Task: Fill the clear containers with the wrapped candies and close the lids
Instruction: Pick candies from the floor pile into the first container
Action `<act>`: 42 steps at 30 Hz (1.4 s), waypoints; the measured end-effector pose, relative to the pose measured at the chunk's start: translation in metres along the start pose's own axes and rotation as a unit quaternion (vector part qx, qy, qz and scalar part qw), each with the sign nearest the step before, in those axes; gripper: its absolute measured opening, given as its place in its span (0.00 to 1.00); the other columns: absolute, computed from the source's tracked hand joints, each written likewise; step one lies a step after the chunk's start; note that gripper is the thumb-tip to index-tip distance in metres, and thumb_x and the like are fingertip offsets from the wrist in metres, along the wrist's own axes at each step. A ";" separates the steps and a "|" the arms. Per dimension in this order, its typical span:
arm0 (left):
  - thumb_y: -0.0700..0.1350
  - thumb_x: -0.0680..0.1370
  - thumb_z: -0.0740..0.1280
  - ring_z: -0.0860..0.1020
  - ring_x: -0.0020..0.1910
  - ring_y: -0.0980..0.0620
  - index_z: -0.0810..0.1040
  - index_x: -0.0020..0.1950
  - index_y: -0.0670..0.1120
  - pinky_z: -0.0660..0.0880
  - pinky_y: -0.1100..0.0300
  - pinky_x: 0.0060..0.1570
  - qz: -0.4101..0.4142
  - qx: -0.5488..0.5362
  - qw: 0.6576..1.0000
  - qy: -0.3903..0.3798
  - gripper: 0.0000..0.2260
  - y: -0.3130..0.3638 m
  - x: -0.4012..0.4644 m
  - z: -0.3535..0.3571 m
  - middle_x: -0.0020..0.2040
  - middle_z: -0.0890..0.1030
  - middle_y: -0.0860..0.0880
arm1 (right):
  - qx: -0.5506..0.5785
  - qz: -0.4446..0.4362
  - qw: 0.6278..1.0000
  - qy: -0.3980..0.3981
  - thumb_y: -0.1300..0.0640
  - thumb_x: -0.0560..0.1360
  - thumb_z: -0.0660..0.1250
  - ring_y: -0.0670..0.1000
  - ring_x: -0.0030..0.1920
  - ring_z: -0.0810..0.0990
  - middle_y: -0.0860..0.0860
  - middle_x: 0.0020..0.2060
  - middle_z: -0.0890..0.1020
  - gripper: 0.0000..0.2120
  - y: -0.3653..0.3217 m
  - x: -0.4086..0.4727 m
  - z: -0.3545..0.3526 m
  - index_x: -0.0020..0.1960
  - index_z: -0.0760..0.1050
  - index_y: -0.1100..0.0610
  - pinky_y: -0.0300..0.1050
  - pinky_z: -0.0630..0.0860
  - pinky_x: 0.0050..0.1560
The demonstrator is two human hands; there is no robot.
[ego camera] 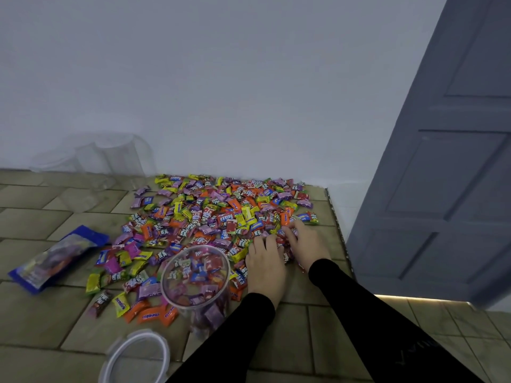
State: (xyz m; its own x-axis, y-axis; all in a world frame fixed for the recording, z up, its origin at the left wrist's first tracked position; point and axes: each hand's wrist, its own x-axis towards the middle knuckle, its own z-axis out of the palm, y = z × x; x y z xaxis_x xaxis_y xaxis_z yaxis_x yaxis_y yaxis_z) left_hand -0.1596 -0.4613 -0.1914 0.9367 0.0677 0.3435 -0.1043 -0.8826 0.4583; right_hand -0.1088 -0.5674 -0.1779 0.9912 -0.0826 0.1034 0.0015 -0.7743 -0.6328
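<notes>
Both hands work the candies [221, 217] right of centre: my left hand [265, 261] lies flat on them, my right hand [307, 241] curls round a few. Just left stands the open jar [197, 283], part-filled, its lid [138, 355] at bottom left on the tiled worktop [41, 313].
</notes>
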 end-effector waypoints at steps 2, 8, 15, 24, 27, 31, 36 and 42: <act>0.44 0.80 0.63 0.75 0.54 0.43 0.74 0.62 0.42 0.73 0.52 0.50 0.010 -0.006 1.000 0.004 0.12 0.001 0.002 -0.004 0.56 0.75 0.43 | 0.076 0.007 0.997 0.023 0.49 0.81 0.59 0.51 0.40 0.75 0.50 0.41 0.78 0.11 -0.003 -0.001 -0.003 0.53 0.73 0.57 0.43 0.67 0.39; 0.43 0.82 0.60 0.72 0.57 0.45 0.72 0.67 0.45 0.70 0.53 0.53 0.013 -0.032 0.999 0.009 0.14 0.005 0.006 -0.015 0.60 0.73 0.45 | 0.199 0.031 0.974 0.102 0.47 0.81 0.58 0.49 0.42 0.76 0.49 0.40 0.78 0.15 -0.020 -0.001 -0.007 0.52 0.76 0.58 0.39 0.67 0.37; 0.39 0.82 0.57 0.70 0.60 0.44 0.67 0.71 0.46 0.67 0.53 0.57 0.016 -0.014 0.999 -0.032 0.17 0.003 0.000 -0.025 0.62 0.71 0.45 | 0.321 0.098 0.934 0.125 0.43 0.80 0.56 0.49 0.30 0.71 0.51 0.29 0.74 0.22 -0.033 -0.011 -0.014 0.43 0.75 0.60 0.45 0.68 0.35; 0.32 0.77 0.58 0.65 0.65 0.44 0.64 0.72 0.44 0.65 0.54 0.64 0.042 -0.042 0.995 -0.079 0.23 0.020 -0.007 -0.051 0.67 0.67 0.44 | 0.418 0.143 0.883 0.160 0.47 0.81 0.57 0.46 0.25 0.67 0.48 0.26 0.72 0.18 -0.041 -0.038 -0.038 0.36 0.71 0.53 0.41 0.65 0.30; 0.30 0.76 0.57 0.63 0.65 0.47 0.64 0.72 0.45 0.65 0.56 0.62 0.041 -0.083 0.994 -0.054 0.24 0.034 -0.004 -0.064 0.67 0.66 0.45 | 0.461 0.146 0.857 0.179 0.49 0.82 0.57 0.45 0.22 0.64 0.50 0.26 0.70 0.17 -0.045 -0.043 -0.050 0.37 0.71 0.55 0.37 0.61 0.23; 0.31 0.79 0.56 0.64 0.61 0.49 0.66 0.69 0.44 0.64 0.59 0.55 0.042 -0.159 0.986 -0.016 0.20 0.056 -0.001 -0.090 0.64 0.67 0.45 | 0.522 0.174 0.805 0.223 0.48 0.82 0.57 0.43 0.20 0.65 0.50 0.27 0.71 0.17 -0.057 -0.046 -0.066 0.39 0.71 0.56 0.36 0.63 0.22; 0.38 0.82 0.57 0.66 0.58 0.50 0.69 0.67 0.43 0.66 0.60 0.55 0.072 -0.247 0.965 0.047 0.13 0.065 0.003 -0.136 0.61 0.68 0.46 | 0.566 0.141 0.780 0.226 0.49 0.81 0.57 0.49 0.27 0.69 0.52 0.29 0.73 0.17 -0.090 -0.047 -0.074 0.39 0.71 0.57 0.41 0.67 0.27; 0.41 0.83 0.58 0.68 0.56 0.52 0.69 0.64 0.45 0.65 0.68 0.51 0.056 -0.319 0.944 0.069 0.11 0.044 0.005 -0.191 0.58 0.69 0.48 | 0.597 0.076 0.779 0.174 0.48 0.82 0.57 0.50 0.27 0.68 0.52 0.31 0.74 0.15 -0.144 -0.061 -0.071 0.41 0.72 0.56 0.39 0.64 0.26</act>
State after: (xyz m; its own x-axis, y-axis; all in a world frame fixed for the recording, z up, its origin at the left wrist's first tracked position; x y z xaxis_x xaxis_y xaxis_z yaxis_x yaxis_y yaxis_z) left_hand -0.2231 -0.4109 -0.0131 0.8602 0.0901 0.5019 -0.4203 -0.4320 0.7979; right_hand -0.1784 -0.4950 -0.0387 0.8964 -0.4424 0.0271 0.2148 0.3800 -0.8997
